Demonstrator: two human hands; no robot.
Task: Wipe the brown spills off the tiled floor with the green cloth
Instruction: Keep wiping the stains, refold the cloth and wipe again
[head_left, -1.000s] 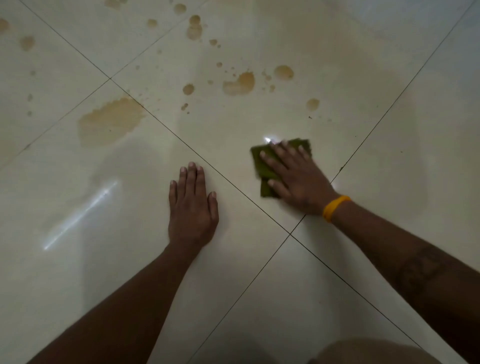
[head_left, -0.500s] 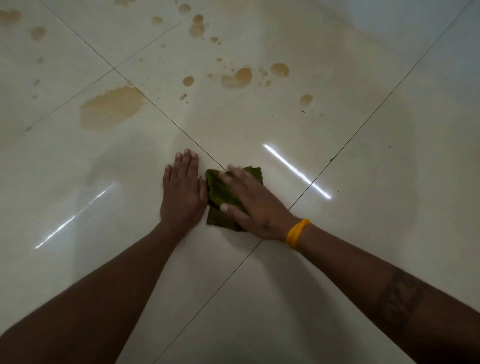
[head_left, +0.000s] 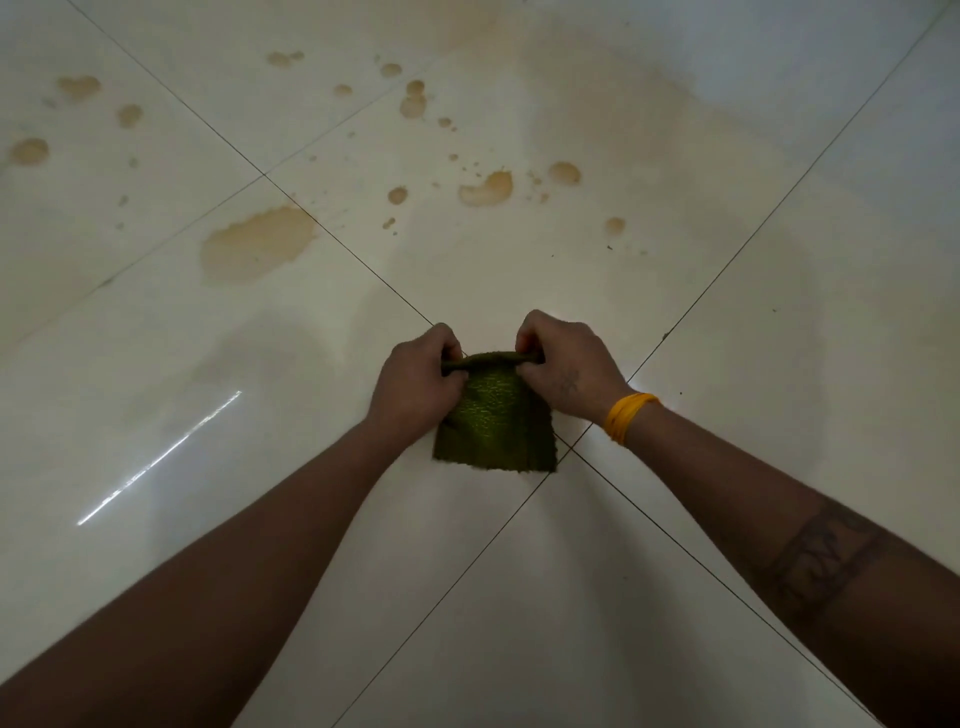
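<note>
1. Low over a pale tiled floor (head_left: 779, 364), seen from a head-worn camera looking down, two bare forearms reach forward to a green cloth (head_left: 493, 421) near the point where four tiles meet.

2. What has just changed: half a second ago the right hand (head_left: 566, 364) was pressing the cloth flat on the floor while the left hand (head_left: 415, 384) lay flat on the tile beside it. Now both hands pinch the cloth's far edge, one at each end, and that edge is rolled or folded between them.

3. Hand state: each hand is curled closed on the cloth's top edge. The rest of the cloth hangs or lies toward the person; I cannot tell whether its lower edge touches the floor.

4. What this means: wiping has paused. My judgement is that the person is refolding the cloth for a fresh face before moving on to the spills, which lie well apart from it, farther ahead.

5. Counts: one cloth, two hands, one yellow wristband (head_left: 626, 415) on the right wrist, and one dark band marking on the right forearm.

6. Spills: one large brown puddle (head_left: 257, 244) ahead to the left, one medium blotch (head_left: 485, 188) ahead at centre, and roughly a dozen smaller drops scattered beyond, plus tiny specks too small to count.

7. Progress: the tiles around the hands show no brown marks; most of the visible spill remains.
</note>
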